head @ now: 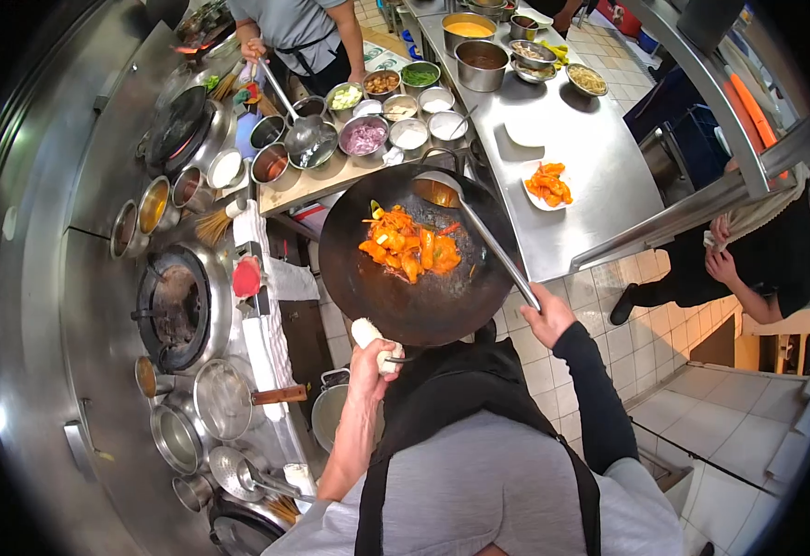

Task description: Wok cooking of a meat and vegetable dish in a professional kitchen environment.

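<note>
My left hand [375,361] grips the near handle of a big dark wok [412,320], with a folded white cloth [364,333] between palm and metal. The wok is held in front of my body, off the stove. Orange-glazed pieces of food [415,247] with some shreds lie in its middle. My right hand [547,316] is closed around the handle end of a long metal ladle [491,240]. The ladle's bowl rests near the wok's far right wall, with orange sauce showing in it. A white plate [534,199] holding similar orange pieces stands on the steel table beyond the wok.
On the left is a stove with an uncovered wok burner [179,306]. A wire strainer [223,399] and several metal pots sit around it. Ingredient bowls [364,135] crowd the counter ahead. Another person [307,42] holds a ladle there; someone else [759,257] stands right of the steel table [606,181].
</note>
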The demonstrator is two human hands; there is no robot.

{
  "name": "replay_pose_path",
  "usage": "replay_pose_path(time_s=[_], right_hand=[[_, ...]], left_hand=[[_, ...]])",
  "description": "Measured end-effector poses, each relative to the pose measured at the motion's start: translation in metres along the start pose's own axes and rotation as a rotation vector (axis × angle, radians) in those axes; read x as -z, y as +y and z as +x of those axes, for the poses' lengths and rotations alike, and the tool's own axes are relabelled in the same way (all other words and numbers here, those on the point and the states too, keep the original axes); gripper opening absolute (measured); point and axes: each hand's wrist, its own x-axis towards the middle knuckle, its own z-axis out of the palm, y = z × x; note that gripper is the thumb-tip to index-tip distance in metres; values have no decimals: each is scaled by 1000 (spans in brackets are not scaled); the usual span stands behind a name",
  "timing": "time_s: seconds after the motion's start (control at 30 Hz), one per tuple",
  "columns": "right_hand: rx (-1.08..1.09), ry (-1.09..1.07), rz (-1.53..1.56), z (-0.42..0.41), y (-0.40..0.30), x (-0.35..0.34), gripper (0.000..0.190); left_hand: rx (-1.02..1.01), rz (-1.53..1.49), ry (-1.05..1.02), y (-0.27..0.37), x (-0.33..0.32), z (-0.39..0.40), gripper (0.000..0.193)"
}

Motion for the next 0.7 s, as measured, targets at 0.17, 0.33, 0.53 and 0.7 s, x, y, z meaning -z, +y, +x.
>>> replay_pose_path(time_s=[0.17, 0.33, 0.53, 0.7], right_hand=[[89, -127, -222, 8, -25, -11, 40], [267, -285, -424, -26, -67, 48, 48], [177, -371, -252, -22, -79, 58, 46], [189, -173, -255, -14, -62, 22, 50]], left_hand=[[-13, -31, -5, 2, 9, 0, 16], [-40, -120, 35, -3, 21, -4, 16], [-110, -164, 79, -1, 24, -5, 14], [-193, -179, 89, 4, 20, -2, 14]])
